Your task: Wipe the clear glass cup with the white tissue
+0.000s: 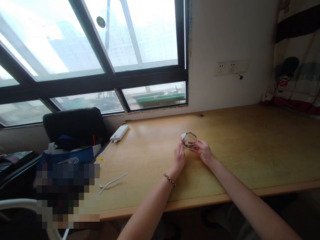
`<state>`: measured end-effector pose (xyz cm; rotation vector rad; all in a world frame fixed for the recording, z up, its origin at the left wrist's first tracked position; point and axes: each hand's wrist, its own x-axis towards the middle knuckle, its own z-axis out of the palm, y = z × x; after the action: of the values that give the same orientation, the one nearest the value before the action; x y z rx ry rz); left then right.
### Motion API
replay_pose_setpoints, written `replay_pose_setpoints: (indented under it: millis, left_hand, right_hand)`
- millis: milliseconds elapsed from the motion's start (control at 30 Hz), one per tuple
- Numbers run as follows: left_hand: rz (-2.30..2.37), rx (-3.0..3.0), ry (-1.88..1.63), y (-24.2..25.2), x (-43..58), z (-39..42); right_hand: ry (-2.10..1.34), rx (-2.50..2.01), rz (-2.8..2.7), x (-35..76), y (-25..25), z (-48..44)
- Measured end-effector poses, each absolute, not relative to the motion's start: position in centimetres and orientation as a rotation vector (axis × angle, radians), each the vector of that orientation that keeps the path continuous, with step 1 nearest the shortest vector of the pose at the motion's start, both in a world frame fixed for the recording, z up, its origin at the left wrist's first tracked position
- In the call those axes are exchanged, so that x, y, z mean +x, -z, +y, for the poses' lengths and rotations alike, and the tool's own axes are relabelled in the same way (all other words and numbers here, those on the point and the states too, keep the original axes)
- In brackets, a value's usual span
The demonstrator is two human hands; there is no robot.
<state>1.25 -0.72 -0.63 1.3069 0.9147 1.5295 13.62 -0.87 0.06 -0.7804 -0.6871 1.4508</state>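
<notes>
Daylight blazed through the window panes (157, 30), bleaching them nearly white! A soft sheen lit the tabletop (150, 156), the curtain (297, 50) sat in gloom, and coarse pixelation blotted the lower left.

A clear, faceted glass vessel (188, 139), its many-sided rim edged in dark outline, sits tilted with its mouth facing the camera, held over a wooden desk (150, 160) between a person's left hand (180, 154) and right hand (204, 151). A small white piece (183, 135), too small to identify, shows at its left side.
</notes>
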Motion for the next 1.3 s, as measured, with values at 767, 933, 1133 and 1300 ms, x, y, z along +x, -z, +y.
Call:
replay_pose_setpoints:
  millis: [767, 933, 1133, 1300]
  left_hand:
    - [1.075, 1.87, -1.27, 0.0, 1.9, -2.4]
    - [1.148, 1.81, -1.378, -1.1, 0.7, -2.0]
    - [1.279, 1.958, -1.365, -1.2, -0.3, -1.3]
    - [1.211, 1.961, -1.377, -1.5, -0.3, -1.2]
  right_hand:
    - [-1.325, -0.869, -0.573, 14.2, 0.7, -0.1]
    - [-1.278, -0.913, -0.722, 13.8, -0.1, -0.8]
    - [-1.279, -0.956, -0.822, 13.4, -0.3, -1.1]
    - [-1.25, -0.936, -0.907, 13.3, -0.2, -1.3]
